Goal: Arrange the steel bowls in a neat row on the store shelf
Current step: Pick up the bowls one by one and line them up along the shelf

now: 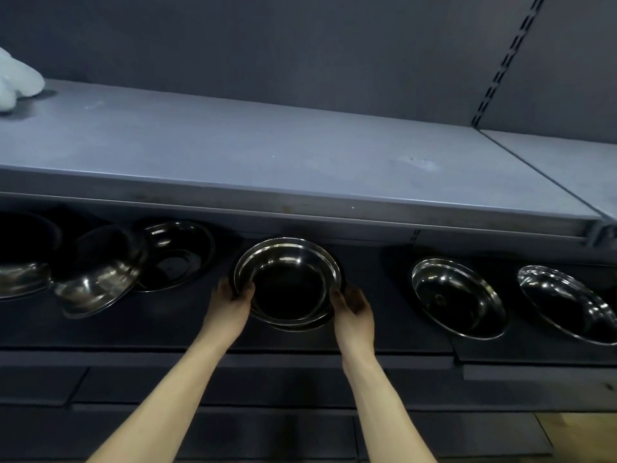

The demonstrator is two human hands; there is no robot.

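Two bare forearms are reaching up, left hand and right hand gripping a round steel bowl mid-shelf; two shiny steel bowls are sitting spaced rightward, three overlapping steel bowls still waiting leftward.

left hand: bare, no glove, ring or watch
right hand: bare likewise
forearms: uncovered, no sleeve in view

Silver steel bowls, grey shelf
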